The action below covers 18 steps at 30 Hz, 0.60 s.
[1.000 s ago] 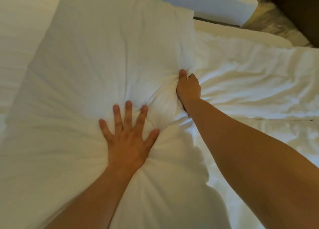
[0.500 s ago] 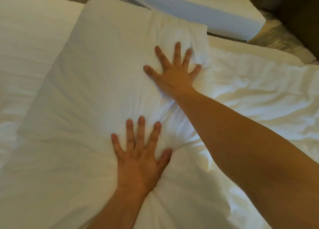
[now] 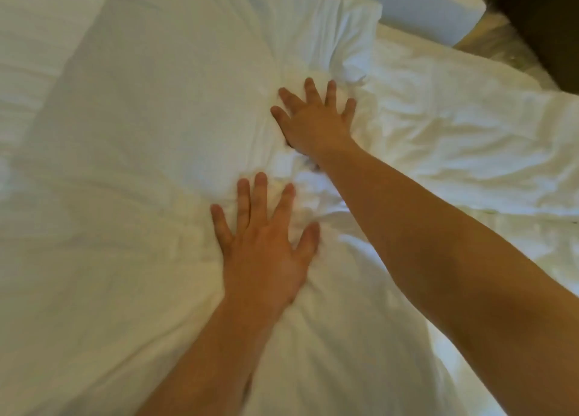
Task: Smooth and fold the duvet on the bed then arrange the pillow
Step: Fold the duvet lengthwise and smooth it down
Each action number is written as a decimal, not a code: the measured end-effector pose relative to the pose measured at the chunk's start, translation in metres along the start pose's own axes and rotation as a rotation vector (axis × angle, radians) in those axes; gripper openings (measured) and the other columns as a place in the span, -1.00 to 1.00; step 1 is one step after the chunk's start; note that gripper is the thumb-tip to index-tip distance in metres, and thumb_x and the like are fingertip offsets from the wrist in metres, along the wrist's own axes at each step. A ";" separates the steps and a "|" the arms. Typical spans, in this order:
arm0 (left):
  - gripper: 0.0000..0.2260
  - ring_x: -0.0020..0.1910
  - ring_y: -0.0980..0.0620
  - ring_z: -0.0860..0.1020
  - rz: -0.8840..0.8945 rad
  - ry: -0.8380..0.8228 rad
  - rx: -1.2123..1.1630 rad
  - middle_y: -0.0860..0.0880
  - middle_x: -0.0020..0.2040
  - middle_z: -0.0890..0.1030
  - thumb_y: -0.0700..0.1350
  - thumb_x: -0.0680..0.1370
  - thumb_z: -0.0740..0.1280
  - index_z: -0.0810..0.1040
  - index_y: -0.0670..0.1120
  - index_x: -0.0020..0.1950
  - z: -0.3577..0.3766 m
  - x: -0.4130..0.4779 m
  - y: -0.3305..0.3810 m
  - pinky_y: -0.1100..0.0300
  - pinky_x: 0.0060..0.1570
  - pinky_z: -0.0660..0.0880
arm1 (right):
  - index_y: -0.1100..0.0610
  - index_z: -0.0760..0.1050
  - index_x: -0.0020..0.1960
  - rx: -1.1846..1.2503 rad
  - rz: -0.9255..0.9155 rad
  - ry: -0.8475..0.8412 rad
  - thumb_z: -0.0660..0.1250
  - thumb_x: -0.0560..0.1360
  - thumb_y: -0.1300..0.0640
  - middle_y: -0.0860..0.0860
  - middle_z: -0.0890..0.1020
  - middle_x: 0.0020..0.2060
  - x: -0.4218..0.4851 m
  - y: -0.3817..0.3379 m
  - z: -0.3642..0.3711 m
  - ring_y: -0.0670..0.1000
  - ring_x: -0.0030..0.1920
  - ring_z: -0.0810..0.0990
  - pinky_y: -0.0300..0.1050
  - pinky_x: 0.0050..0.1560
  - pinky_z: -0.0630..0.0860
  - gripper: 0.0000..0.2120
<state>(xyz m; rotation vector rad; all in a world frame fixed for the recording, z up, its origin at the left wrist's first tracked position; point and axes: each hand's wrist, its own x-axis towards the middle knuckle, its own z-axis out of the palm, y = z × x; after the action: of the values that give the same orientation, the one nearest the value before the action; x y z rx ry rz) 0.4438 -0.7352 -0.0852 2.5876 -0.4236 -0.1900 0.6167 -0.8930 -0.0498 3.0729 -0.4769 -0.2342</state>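
both hands flat & spread, gripping nothing: left hand [image 3: 266, 243] lower centre of the frame, palm down on the white fabric, fingers fanned; right hand [image 3: 316, 124] just above it near centre, also palm down w/ fingers splayed, pressing into a bunched, creased patch. the pillow [image 3: 175, 96] fills the upper left & centre of the frame, big and puffy, its upper-right corner crumpled; both hands rest along its right edge where it meets the duvet [image 3: 454, 139]. duvet runs across the right side, still wrinkled, not smooth or folded as far as i can see. bed sheet [image 3: 34, 39] shows at far left; a 2nd white bed or mattress [image 3: 432, 5] sits at the upper right beyond a strip of floor. hard to tell exactly where pillow cloth ends & duvet begins under the hands, all white on white. risks from here, imo: pressing down in one spot prob just shoves filling sideways, leaving a dent & a lump at the corner; sliding both palms together could drag the duvet along w/ the pillow and add creases on the right; pushing toward the upper edge may nudge the pillow off line w/ the bed.
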 end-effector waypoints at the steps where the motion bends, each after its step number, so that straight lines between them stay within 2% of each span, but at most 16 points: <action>1: -0.31 0.67 -0.01 -0.28 0.005 -0.058 -0.073 0.04 0.71 -0.17 0.46 0.55 -0.18 -0.04 0.28 0.66 -0.003 -0.022 0.017 -0.33 0.55 -0.26 | -0.32 -0.05 0.66 -0.020 0.002 0.000 -0.17 0.63 -0.42 -0.01 -0.10 0.72 -0.017 0.007 -0.002 0.29 0.67 -0.26 0.50 0.54 -0.29 -0.37; 3: -0.25 0.65 -0.01 -0.33 0.121 -0.160 -0.102 0.07 0.70 -0.25 0.53 0.51 -0.21 -0.11 0.29 0.66 -0.003 -0.075 0.051 -0.38 0.53 -0.27 | -0.32 -0.08 0.67 -0.012 0.027 -0.008 -0.18 0.60 -0.46 -0.01 -0.12 0.72 -0.040 0.022 -0.003 0.30 0.67 -0.29 0.48 0.53 -0.31 -0.33; 5: -0.19 0.69 -0.12 -0.13 0.239 -0.202 -0.005 -0.01 0.71 -0.08 0.56 0.51 -0.06 0.07 0.19 0.68 0.010 -0.104 0.066 -0.49 0.49 -0.13 | -0.37 -0.11 0.65 0.055 0.046 -0.025 -0.16 0.55 -0.53 -0.04 -0.15 0.72 -0.044 0.032 0.000 0.27 0.67 -0.32 0.46 0.53 -0.35 -0.29; 7: -0.17 0.68 -0.18 -0.04 0.241 -0.184 0.102 -0.07 0.71 0.00 0.54 0.49 0.04 0.16 0.14 0.67 0.030 -0.101 0.064 -0.53 0.46 -0.09 | -0.42 -0.12 0.63 0.132 0.046 -0.042 -0.14 0.50 -0.58 -0.08 -0.18 0.71 -0.038 0.036 0.011 0.22 0.67 -0.33 0.45 0.54 -0.34 -0.27; 9: -0.16 0.68 -0.19 -0.10 0.223 -0.209 0.120 -0.08 0.71 -0.05 0.47 0.48 -0.07 0.18 0.06 0.66 0.032 -0.086 0.064 -0.53 0.46 -0.17 | -0.45 -0.12 0.62 0.191 0.041 -0.074 -0.12 0.48 -0.60 -0.10 -0.20 0.71 -0.029 0.039 0.025 0.19 0.68 -0.31 0.44 0.54 -0.32 -0.26; 11: -0.11 0.66 -0.20 -0.28 0.256 -0.246 0.170 -0.09 0.69 -0.21 0.32 0.42 -0.31 0.08 -0.04 0.68 0.039 -0.080 0.066 -0.51 0.44 -0.30 | -0.46 -0.12 0.61 0.215 0.040 -0.115 -0.11 0.48 -0.60 -0.12 -0.21 0.70 -0.022 0.040 0.029 0.19 0.68 -0.29 0.44 0.54 -0.30 -0.26; 12: -0.10 0.64 -0.20 -0.33 0.258 -0.270 0.183 -0.09 0.68 -0.26 0.28 0.39 -0.36 0.03 -0.05 0.69 0.040 -0.081 0.066 -0.51 0.43 -0.32 | -0.46 -0.12 0.61 0.221 0.041 -0.136 -0.11 0.49 -0.59 -0.12 -0.21 0.70 -0.021 0.041 0.025 0.18 0.68 -0.28 0.44 0.55 -0.28 -0.27; 14: -0.16 0.66 -0.20 -0.26 0.244 -0.264 0.213 -0.08 0.70 -0.19 0.37 0.47 -0.26 0.06 0.02 0.69 0.040 -0.085 0.062 -0.51 0.44 -0.29 | -0.42 -0.10 0.63 0.213 0.027 -0.147 -0.09 0.56 -0.51 -0.11 -0.16 0.71 -0.032 0.043 0.013 0.18 0.69 -0.23 0.41 0.57 -0.23 -0.33; 16: -0.21 0.68 -0.17 -0.19 0.212 -0.246 0.213 -0.07 0.71 -0.11 0.46 0.52 -0.09 0.04 0.11 0.68 0.040 -0.092 0.056 -0.49 0.47 -0.27 | -0.34 -0.09 0.66 0.146 -0.023 -0.101 -0.04 0.68 -0.31 -0.07 -0.09 0.72 -0.065 0.044 0.007 0.17 0.70 -0.15 0.34 0.61 -0.16 -0.42; 18: -0.28 0.69 -0.14 -0.12 0.220 -0.238 0.176 -0.07 0.71 -0.07 0.42 0.57 -0.03 0.03 0.14 0.68 0.033 -0.106 0.054 -0.43 0.51 -0.23 | -0.29 -0.08 0.68 0.148 -0.066 -0.050 -0.03 0.72 -0.20 -0.06 -0.05 0.72 -0.124 0.052 0.015 0.13 0.70 -0.09 0.26 0.63 -0.10 -0.45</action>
<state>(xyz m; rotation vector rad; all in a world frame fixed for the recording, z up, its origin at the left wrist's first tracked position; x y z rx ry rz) 0.3231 -0.7594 -0.0807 2.6728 -0.8408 -0.4011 0.4821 -0.9046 -0.0444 3.2380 -0.4138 -0.2902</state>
